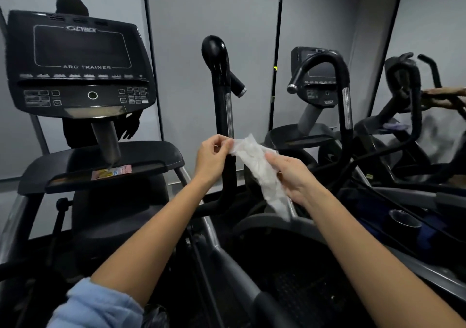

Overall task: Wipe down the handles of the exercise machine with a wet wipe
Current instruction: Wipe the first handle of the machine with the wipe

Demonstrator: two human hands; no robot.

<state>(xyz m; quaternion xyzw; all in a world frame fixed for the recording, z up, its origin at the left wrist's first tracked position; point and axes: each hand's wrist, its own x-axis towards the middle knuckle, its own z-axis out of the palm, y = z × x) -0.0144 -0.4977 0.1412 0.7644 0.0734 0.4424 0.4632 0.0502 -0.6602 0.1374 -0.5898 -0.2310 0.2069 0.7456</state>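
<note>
A crumpled white wet wipe (259, 169) is stretched between both hands in front of the machine. My left hand (211, 155) pinches its upper corner. My right hand (292, 176) grips its middle, and the loose end hangs down below it. Just behind the hands stands the black upright handle (219, 75) of the arc trainer, with a glossy knob on top, a short side grip and a chrome strip. Neither hand touches the handle.
The machine's console (78, 63) and black tray (100, 166) holding a small pink packet (112, 172) are at the left. A second machine with a curved black handle (335, 80) stands at the right, and another person's hand (446, 98) shows at the far right edge.
</note>
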